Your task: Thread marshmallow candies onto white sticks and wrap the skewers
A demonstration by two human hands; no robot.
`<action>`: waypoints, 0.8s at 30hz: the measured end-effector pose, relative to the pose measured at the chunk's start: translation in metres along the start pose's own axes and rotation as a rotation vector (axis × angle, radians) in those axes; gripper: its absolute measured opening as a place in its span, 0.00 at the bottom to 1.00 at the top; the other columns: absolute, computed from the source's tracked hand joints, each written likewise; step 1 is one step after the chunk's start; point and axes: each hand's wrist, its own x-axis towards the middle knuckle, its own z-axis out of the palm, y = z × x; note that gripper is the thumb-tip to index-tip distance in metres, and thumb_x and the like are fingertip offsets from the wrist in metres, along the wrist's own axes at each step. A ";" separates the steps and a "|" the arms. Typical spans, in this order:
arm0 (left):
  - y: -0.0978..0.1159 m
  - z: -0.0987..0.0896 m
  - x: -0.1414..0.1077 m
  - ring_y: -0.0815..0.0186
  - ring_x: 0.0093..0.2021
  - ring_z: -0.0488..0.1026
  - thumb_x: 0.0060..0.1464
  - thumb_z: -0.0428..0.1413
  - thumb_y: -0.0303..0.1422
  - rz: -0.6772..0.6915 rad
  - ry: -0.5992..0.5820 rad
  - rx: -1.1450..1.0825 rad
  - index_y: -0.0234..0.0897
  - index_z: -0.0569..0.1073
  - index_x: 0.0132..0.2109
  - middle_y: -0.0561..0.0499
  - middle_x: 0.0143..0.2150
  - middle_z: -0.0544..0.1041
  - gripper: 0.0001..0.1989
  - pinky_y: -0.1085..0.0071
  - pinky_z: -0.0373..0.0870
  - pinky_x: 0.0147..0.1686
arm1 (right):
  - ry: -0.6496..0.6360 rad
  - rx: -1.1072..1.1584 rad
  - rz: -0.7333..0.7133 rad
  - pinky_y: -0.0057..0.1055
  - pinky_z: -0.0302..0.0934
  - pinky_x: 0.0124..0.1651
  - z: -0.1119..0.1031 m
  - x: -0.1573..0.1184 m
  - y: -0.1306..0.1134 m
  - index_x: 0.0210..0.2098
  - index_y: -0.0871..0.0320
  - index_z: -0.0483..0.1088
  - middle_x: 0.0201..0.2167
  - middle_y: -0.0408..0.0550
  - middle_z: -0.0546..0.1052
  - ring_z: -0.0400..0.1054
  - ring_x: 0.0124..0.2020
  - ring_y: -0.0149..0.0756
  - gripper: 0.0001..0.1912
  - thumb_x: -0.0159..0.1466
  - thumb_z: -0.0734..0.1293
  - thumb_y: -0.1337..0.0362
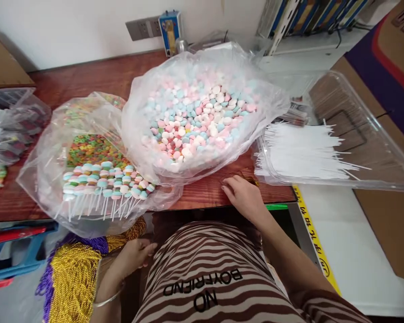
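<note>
My left hand [138, 255] hangs below the table's front edge beside gold and purple bead strings [76, 278]; its fingers are curled in, with nothing visible in them. My right hand [243, 196] rests on the table's front edge, fingers bent and thumb apart, holding nothing visible, beside a small bunch of gold ties [249, 179]. Ahead of it lies a big open clear bag of pastel candy discs [202, 121]. Left of that, skewered candies on white sticks [104, 181] lie in rows on a bag of small colourful rings [94, 149].
A clear plastic box [366, 179] with many white sticks [303, 150] stands at the right edge of the red-brown table [202, 193]. Packed plastic bags [10, 128] lie far left. Behind are a blue device [170, 33] and a wall socket [143, 28]. A cardboard box [387, 67] stands right.
</note>
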 end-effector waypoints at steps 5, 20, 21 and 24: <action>0.094 -0.026 -0.018 0.61 0.41 0.78 0.61 0.55 0.40 0.425 0.108 -0.035 0.38 0.81 0.44 0.47 0.41 0.83 0.14 0.69 0.72 0.44 | -0.048 -0.013 -0.070 0.35 0.63 0.38 0.008 0.006 -0.022 0.41 0.58 0.75 0.39 0.53 0.79 0.74 0.40 0.44 0.08 0.70 0.64 0.64; 0.151 -0.012 0.035 0.59 0.41 0.81 0.63 0.55 0.41 0.778 0.153 0.079 0.44 0.82 0.46 0.47 0.40 0.83 0.13 0.67 0.77 0.43 | 0.375 -0.164 0.279 0.33 0.57 0.37 -0.191 0.096 0.109 0.26 0.61 0.75 0.29 0.54 0.80 0.72 0.34 0.37 0.13 0.66 0.66 0.67; 0.150 -0.010 0.039 0.59 0.40 0.81 0.63 0.55 0.42 0.791 0.144 0.090 0.43 0.82 0.47 0.47 0.39 0.83 0.13 0.67 0.78 0.41 | 0.368 -0.161 0.295 0.33 0.57 0.38 -0.191 0.112 0.127 0.24 0.62 0.74 0.28 0.55 0.79 0.72 0.35 0.36 0.16 0.67 0.66 0.66; 0.141 -0.005 0.051 0.59 0.38 0.81 0.63 0.55 0.43 0.844 0.141 0.103 0.42 0.81 0.48 0.46 0.38 0.83 0.15 0.68 0.78 0.40 | 0.362 -0.115 0.280 0.31 0.57 0.39 -0.179 0.151 0.158 0.19 0.62 0.71 0.25 0.52 0.77 0.71 0.33 0.30 0.23 0.69 0.65 0.61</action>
